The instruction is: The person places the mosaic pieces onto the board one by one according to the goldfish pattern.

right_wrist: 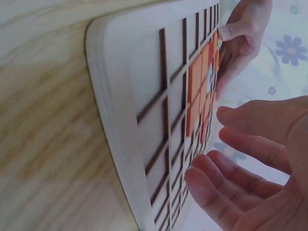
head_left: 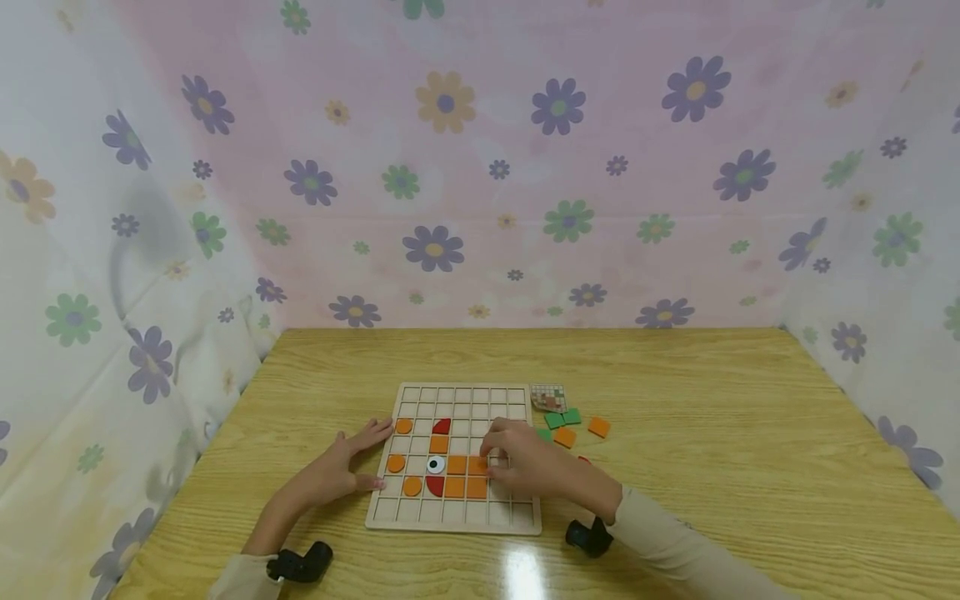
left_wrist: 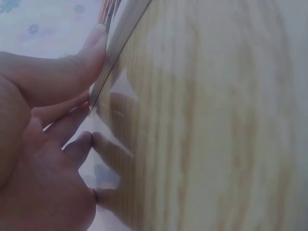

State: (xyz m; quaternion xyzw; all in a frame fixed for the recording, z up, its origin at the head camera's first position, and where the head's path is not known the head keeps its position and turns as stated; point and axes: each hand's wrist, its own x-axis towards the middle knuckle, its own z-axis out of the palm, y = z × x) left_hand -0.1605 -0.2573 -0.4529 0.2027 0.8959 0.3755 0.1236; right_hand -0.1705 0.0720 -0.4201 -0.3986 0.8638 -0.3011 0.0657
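Orange tiles (head_left: 466, 477) are seated in the middle cells of a pale wooden grid board (head_left: 455, 515), which lies flat on the counter (head_left: 750, 450). The board's left edge is braced by the left hand (head_left: 347, 467), fingers straight and spread, likely to stop it sliding. The right hand (head_left: 525, 461) is held over the orange row, fingers loosely extended; nothing is seen gripped. Spare green and orange pieces (head_left: 574, 425) are kept just right of the board. Flowered cloth (head_left: 480, 167) is hung around the yellow woodgrain counter.
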